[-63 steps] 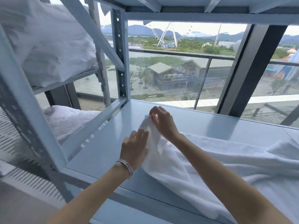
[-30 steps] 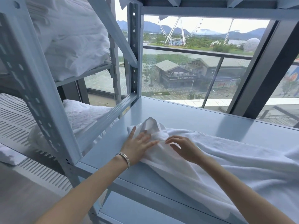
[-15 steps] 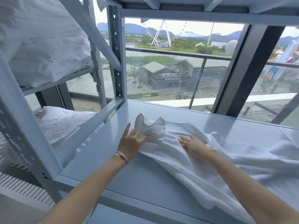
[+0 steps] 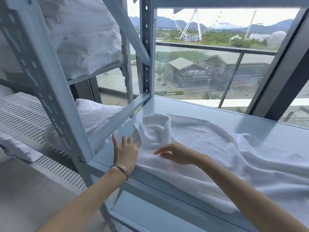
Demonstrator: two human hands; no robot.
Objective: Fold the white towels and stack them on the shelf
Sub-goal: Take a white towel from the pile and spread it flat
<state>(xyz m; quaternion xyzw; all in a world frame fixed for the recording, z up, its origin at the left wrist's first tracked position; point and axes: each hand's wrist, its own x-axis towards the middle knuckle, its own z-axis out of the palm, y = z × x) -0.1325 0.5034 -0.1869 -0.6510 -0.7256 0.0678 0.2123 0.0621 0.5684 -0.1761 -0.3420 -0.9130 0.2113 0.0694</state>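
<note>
Pale blue shelf (image 4: 192, 106) by a window (image 4: 209, 64), rumpled towel (image 4: 217, 148) under seemingly relaxed, spread hands (image 4: 125, 152).

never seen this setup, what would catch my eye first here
A rumpled white towel sprawls across the pale blue shelf, with the left hand at its bunched corner and the right hand resting on it. Behind the glass, a ferris wheel stands before hazy mountains.

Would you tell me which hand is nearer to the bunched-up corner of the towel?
Left. The left hand touches the bunched corner at its fingertips, while the right hand sits further along the towel, nearer the person.
</note>
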